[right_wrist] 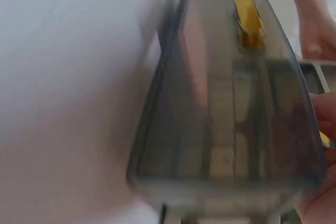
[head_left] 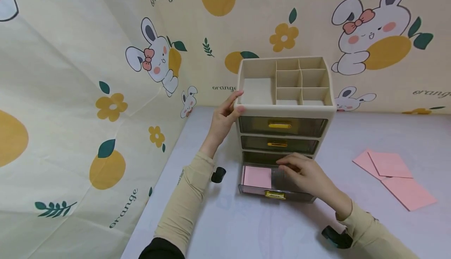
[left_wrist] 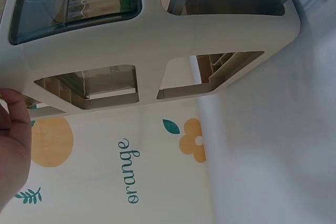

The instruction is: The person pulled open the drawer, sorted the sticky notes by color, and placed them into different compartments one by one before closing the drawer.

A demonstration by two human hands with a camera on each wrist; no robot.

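Observation:
A cream desktop drawer organizer (head_left: pixel 285 111) stands on the table, its two upper smoky drawers closed and the bottom drawer (head_left: pixel 296 197) pulled out. My left hand (head_left: pixel 222 120) holds the organizer's upper left corner, thumb toward the front; its fingers also show at the left edge of the left wrist view. In the left part of the bottom drawer lies a pink sticky note pad (head_left: pixel 258 177). Over that drawer's right part hovers my right hand (head_left: pixel 310 175), fingers loosely bent, with nothing visible in them. The right wrist view shows the drawer's gold handle (right_wrist: pixel 249 22), somewhat blurred.
Several pink paper pads (head_left: pixel 394 177) overlap on the table at the right. The organizer's top tray (head_left: pixel 258 90) has one large and several small compartments. Behind and to the left hangs a cream backdrop (head_left: pixel 197 24) printed with rabbits and oranges.

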